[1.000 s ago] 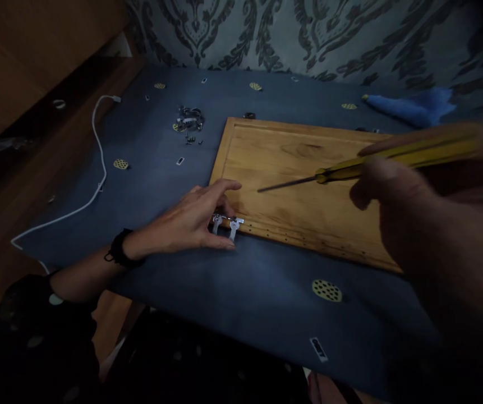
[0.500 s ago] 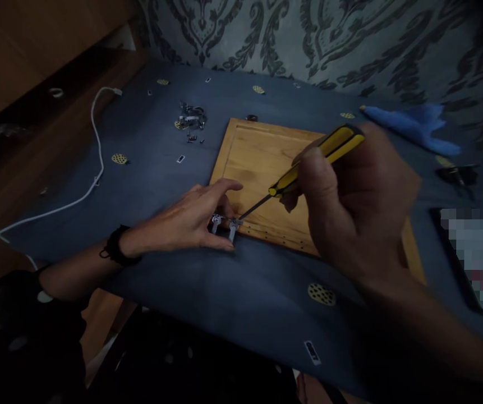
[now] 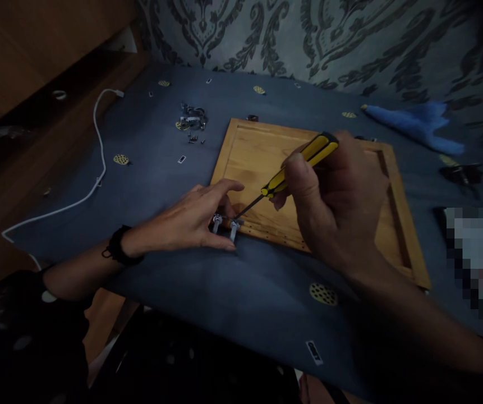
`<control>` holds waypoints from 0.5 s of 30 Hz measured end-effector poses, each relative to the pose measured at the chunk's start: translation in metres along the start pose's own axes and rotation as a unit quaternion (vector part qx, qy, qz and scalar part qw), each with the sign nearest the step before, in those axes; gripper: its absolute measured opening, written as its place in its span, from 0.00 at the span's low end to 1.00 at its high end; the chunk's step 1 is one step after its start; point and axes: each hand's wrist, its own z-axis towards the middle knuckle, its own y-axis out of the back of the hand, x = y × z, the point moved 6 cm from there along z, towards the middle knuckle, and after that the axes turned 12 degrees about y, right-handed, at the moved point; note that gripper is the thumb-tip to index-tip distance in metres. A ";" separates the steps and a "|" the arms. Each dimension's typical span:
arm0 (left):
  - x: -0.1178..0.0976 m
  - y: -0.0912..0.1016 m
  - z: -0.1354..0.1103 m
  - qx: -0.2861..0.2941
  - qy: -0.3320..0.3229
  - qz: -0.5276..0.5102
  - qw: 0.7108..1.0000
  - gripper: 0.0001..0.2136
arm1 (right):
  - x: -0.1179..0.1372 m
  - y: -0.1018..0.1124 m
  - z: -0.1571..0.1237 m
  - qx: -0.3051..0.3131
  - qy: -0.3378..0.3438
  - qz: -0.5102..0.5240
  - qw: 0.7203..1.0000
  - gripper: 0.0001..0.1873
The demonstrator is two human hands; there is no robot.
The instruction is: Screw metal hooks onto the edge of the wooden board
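A wooden panel (image 3: 262, 151) lies flat on a blue patterned cloth (image 3: 207, 280). My left hand (image 3: 186, 219) pinches a small metal hinge (image 3: 224, 224) against the panel's near left corner. My right hand (image 3: 334, 196) grips a yellow and black screwdriver (image 3: 300, 163). Its thin shaft slants down to the left and its tip rests at the hinge, beside my left fingers.
A pile of small metal fittings (image 3: 191, 120) lies beyond the panel's left corner. A white cable (image 3: 98, 168) runs along the cloth's left edge. A blue cloth (image 3: 413, 120) lies at the back right. A dark object (image 3: 460, 174) sits at the right.
My right hand swung the screwdriver from above the panel's middle down and left, until its tip reached the hinge. My left hand stayed on the hinge.
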 end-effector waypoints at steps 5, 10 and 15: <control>0.002 -0.001 0.000 0.002 0.004 -0.005 1.000 0.41 | -0.002 -0.002 0.000 -0.012 0.021 0.035 0.999 0.13; 0.001 -0.001 0.000 0.005 0.007 0.002 1.000 0.41 | -0.003 -0.003 -0.001 -0.029 0.032 0.079 0.996 0.15; 0.003 -0.001 0.000 0.004 -0.002 -0.008 1.000 0.41 | -0.001 -0.002 0.001 -0.009 0.008 0.102 0.995 0.18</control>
